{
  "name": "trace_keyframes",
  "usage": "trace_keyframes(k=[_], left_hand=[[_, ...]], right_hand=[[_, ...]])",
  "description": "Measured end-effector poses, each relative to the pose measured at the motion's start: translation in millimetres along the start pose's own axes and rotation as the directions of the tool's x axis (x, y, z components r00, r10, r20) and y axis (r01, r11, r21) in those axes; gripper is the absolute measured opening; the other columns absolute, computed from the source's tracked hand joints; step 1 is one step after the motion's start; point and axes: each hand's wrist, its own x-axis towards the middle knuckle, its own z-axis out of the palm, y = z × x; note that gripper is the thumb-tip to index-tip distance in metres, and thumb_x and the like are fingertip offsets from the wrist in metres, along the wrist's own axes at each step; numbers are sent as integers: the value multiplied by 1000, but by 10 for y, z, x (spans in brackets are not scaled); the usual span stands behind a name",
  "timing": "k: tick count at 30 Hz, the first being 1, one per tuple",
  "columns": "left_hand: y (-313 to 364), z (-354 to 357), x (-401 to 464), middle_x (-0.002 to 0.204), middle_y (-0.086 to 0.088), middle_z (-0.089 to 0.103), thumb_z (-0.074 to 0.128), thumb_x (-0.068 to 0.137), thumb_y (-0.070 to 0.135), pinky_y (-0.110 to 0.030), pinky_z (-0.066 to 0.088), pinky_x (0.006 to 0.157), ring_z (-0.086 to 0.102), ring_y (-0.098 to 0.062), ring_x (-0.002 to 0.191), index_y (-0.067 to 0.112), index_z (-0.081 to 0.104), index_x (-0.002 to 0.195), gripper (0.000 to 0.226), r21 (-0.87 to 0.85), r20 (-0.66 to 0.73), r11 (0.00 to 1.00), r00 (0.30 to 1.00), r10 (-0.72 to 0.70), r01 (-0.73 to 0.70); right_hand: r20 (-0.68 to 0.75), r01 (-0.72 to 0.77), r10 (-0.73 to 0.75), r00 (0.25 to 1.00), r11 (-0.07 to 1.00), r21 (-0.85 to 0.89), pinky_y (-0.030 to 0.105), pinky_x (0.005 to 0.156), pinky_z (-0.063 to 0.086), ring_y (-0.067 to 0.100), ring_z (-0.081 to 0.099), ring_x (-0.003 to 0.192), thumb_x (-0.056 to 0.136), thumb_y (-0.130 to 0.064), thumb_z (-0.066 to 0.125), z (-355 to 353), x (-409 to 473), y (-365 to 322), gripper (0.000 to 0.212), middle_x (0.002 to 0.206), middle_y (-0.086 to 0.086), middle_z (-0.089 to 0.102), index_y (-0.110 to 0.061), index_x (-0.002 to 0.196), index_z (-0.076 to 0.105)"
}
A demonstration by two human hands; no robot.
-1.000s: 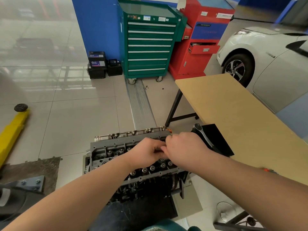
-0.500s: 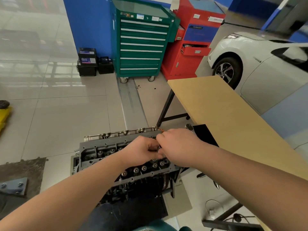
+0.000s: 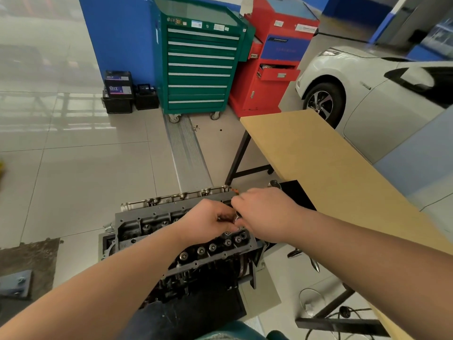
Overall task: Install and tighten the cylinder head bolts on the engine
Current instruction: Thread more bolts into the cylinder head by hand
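Both hands, left [image 3: 208, 220] and right [image 3: 264, 214], meeting over right end of cylinder head [image 3: 157, 224], near table [image 3: 318, 163]; fingers pinched on small metal part [image 3: 237, 218], likely bolt. Step: hand-starting. Next: seating threads squarely, then fetching ratchet [image 3: 274, 184].

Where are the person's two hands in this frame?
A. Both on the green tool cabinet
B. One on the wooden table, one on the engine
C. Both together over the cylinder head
C: the left hand and right hand meet over the cylinder head.
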Motion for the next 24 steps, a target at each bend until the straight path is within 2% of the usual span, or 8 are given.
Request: trace_keyframes(k=[4,7,12,13,15,18,21,24], left_hand=[[-25,-65,22,89,5,76,81,90,35,-42,60,83,72,-15,85,20,78,97,16,-1,69,1000,997,-17,17],[14,-13,-1,83,18,71,88,81,36,-17,54,76,68,-4,83,36,71,85,17,-15,-27,999,999,42,-42],[39,121,-36,76,18,67,80,88,36,-14,49,65,65,-5,70,47,59,73,28,11,-142,998,988,61,-60],[20,121,-45,77,18,68,81,90,34,-15,51,66,66,-5,71,46,63,75,26,5,-138,999,989,45,-45],[-13,107,-58,75,11,68,81,90,35,-18,52,64,65,-8,68,36,68,75,20,-28,-120,999,992,-32,29],[-14,113,-85,76,2,68,81,91,36,-28,55,66,63,-15,69,19,72,83,21,-58,-106,990,986,-131,125],[32,132,-140,78,5,72,81,91,28,-23,53,64,66,-11,69,20,77,87,11,-127,-135,984,981,-139,122],[101,178,-188,77,15,72,80,93,26,-12,49,63,62,4,65,33,77,89,8,-167,-168,973,967,-189,161]], right_hand=[[-20,-78,76,997,993,-86,34,52,33,21,50,66,101,-54,51,56,45,-65,35,84,1,61,-19,102,52],[-6,-196,196,980,978,-77,31,47,26,18,43,57,103,-59,36,65,37,-125,41,68,-4,45,-21,94,50],[82,-400,393,916,879,259,30,49,36,9,49,54,95,-71,32,138,-6,-168,51,61,-7,51,-28,73,49],[106,-451,453,885,778,437,29,50,36,6,52,52,92,-76,31,185,-42,-148,57,57,-7,53,-28,67,51],[216,-509,627,749,333,794,28,57,41,3,55,52,92,-79,34,386,-128,-93,65,55,-10,56,-24,65,58],[440,-561,760,479,-120,819,34,63,47,12,59,62,97,-63,48,981,-329,61,49,60,-8,59,-23,77,66],[540,-672,781,313,-219,707,36,66,52,21,62,72,101,-45,55,1619,-632,228,30,79,4,67,-21,87,63],[498,-776,839,218,-161,610,28,55,44,16,62,72,103,-44,53,1967,-889,456,23,85,1,66,-23,100,61]])
